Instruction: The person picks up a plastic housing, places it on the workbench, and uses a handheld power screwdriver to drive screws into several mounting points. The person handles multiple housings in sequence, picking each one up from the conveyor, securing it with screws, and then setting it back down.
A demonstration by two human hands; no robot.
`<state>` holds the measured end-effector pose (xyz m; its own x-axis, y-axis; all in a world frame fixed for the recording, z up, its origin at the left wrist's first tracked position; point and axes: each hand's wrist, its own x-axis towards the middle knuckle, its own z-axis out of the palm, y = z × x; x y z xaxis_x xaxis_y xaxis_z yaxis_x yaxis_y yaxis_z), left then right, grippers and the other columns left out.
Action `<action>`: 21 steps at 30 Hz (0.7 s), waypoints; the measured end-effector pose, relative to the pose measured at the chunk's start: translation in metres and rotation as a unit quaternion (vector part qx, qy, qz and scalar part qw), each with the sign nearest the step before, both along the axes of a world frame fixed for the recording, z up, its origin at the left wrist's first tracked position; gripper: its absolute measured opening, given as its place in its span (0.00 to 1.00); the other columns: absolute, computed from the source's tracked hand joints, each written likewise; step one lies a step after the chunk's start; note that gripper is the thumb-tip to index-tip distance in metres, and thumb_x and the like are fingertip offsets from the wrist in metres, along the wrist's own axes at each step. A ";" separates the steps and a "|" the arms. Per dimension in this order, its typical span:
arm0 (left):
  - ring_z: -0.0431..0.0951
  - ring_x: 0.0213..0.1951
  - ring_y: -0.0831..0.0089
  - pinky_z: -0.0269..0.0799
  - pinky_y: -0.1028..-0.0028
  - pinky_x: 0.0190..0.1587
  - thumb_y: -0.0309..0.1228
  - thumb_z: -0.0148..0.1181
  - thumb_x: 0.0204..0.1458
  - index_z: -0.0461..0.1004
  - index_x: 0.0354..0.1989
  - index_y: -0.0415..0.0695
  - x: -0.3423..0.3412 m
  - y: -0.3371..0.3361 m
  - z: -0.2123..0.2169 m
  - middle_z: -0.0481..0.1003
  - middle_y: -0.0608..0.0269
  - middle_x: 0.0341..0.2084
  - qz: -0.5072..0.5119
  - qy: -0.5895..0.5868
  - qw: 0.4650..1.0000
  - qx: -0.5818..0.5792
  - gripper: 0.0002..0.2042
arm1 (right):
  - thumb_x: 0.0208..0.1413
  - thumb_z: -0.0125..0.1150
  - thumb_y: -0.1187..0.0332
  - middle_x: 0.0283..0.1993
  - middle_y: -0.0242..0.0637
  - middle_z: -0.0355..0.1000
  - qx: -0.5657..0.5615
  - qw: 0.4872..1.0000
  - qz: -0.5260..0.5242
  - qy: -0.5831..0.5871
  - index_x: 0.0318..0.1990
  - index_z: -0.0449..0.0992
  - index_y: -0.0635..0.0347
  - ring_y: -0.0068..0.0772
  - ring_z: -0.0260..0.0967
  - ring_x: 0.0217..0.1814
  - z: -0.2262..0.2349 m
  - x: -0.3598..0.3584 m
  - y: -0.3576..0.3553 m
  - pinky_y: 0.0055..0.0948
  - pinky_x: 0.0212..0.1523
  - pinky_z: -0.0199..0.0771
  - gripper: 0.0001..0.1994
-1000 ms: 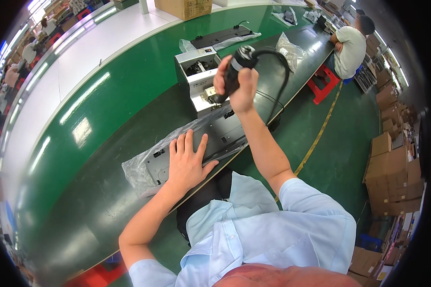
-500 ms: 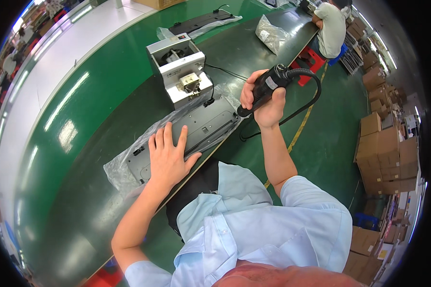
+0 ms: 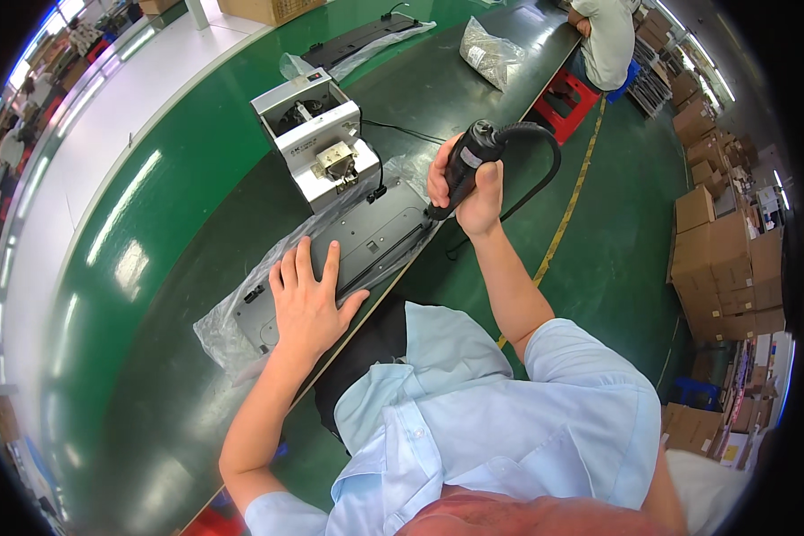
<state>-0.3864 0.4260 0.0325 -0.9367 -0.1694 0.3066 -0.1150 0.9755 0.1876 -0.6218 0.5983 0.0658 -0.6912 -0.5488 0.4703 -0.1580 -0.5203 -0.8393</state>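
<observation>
A long dark grey panel (image 3: 353, 253) with small holes and a black strip lies on clear plastic wrap (image 3: 223, 339) at the table's near edge. My left hand (image 3: 308, 299) rests flat on its left part, fingers spread. In my right hand (image 3: 470, 191) is a black corded electric screwdriver (image 3: 463, 170), gripped round its body and tilted. Its lower end is over the panel's right end; whether the tip touches is hidden. Just beyond the panel stands a white boxy machine (image 3: 317, 138) that looks like a screw feeder.
Another dark panel (image 3: 357, 40) on plastic lies farther back on the green table (image 3: 170, 295). A clear bag of small parts (image 3: 491, 55) sits at the far right. Beyond it a person (image 3: 607, 45) sits near a red stool (image 3: 563, 105). Cardboard boxes (image 3: 724, 268) are stacked at right.
My right hand and the screwdriver have shifted left and slightly down at the panel's right end. The whole view has shifted a little. A pale cloth-like shape has appeared at lower right.
</observation>
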 end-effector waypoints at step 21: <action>0.65 0.65 0.46 0.57 0.43 0.67 0.39 0.68 0.53 0.76 0.57 0.41 -0.043 0.034 -0.005 0.69 0.47 0.61 -0.030 0.073 0.997 0.005 0.25 | 0.59 0.58 0.31 0.24 0.39 0.69 -0.083 0.996 0.035 0.029 0.45 0.70 0.70 0.26 0.66 0.22 0.037 0.011 -0.115 0.26 0.23 0.67 0.40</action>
